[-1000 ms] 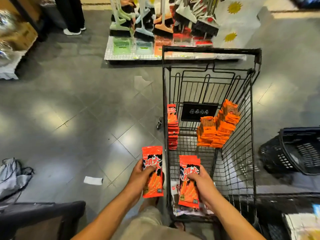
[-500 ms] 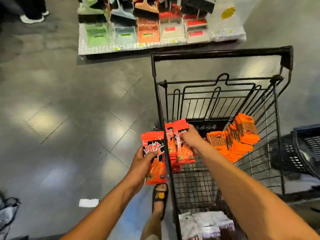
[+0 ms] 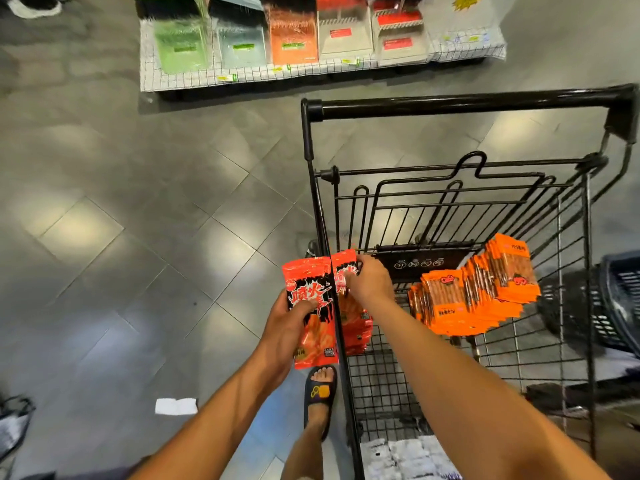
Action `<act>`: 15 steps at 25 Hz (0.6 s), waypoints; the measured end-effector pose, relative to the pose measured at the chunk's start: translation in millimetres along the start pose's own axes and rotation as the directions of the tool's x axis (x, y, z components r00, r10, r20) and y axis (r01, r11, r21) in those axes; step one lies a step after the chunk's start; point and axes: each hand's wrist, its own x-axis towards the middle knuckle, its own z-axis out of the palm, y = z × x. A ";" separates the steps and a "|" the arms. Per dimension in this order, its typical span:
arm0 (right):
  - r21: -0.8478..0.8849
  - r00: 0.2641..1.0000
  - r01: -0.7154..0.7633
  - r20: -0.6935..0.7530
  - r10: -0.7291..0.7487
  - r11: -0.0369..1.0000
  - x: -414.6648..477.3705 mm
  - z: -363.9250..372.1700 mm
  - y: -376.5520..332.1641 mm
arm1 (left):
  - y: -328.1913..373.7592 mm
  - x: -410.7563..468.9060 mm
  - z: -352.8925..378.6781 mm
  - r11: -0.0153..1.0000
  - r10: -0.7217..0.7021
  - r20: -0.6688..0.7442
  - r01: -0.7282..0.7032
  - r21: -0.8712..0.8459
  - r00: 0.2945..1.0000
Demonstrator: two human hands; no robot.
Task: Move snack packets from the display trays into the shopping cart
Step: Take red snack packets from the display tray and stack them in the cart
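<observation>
L hand [image 3: 284, 327] gripping red packet [image 3: 311, 306], thumb across front, just outside cart [image 3: 467, 105] left wall. R hand [image 3: 370, 282] inside, fingers pinching 2nd red packet [image 3: 343, 268] atop red stack [image 3: 356, 327] at that wall.

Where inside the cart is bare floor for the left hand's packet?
Bare wire floor lies between the red stack on the left wall and the orange stacks, down to the white packets at the near end. Crowded: the left wall, where the right hand grips the red stack. The left hand holds its packet outside the cart.
</observation>
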 end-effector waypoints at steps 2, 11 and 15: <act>0.004 1.000 -0.004 -0.001 0.004 1.000 3.3 1.3 1.3 | 0.1 -0.4 0.1 1.000 -0.007 -0.014 0.007 0.011 1.000; 0.011 0.994 -0.070 0.086 0.069 0.997 6.3 -12.0 -0.2 | 7.6 -9.0 5.2 0.999 0.035 -0.020 -0.036 -0.020 0.999; 0.512 0.975 0.147 0.068 -0.210 0.846 -53.3 -36.5 -8.7 | 15.8 -17.1 12.8 0.990 0.121 0.022 -0.118 -0.079 0.992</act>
